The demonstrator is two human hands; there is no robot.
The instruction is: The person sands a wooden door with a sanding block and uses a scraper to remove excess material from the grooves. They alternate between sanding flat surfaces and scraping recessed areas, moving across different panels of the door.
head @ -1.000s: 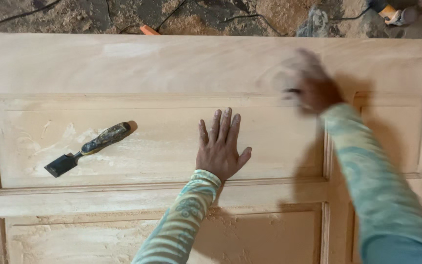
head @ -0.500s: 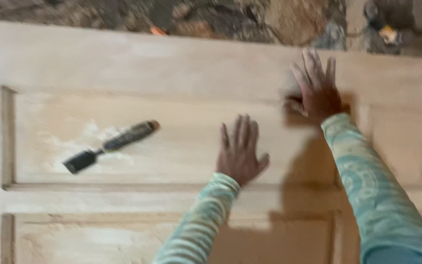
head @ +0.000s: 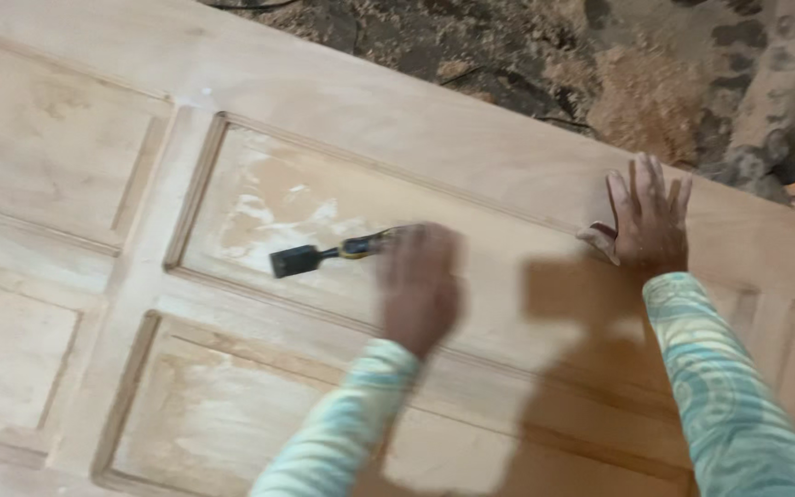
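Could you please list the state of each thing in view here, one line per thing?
Chisel: lying flat on the panel, blade end pointing left, handle end hidden under the left hand.
Left hand: blurred, over the chisel handle; grip cannot be told.
Right hand: open, fingers spread, pressed flat on the door.
Wooden door: lying flat, bare wood, dusty with pale patches.
Floor: covered in sawdust.

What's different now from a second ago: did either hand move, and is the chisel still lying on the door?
The left hand left its flat rest on the pale wooden panelled door and swept left to the handle of the black-bladed chisel; blur hides whether it has a grip. The right hand, rubbing before, now lies spread on the door's upper rail. The chisel stays on the dusty panel. The camera view swung.
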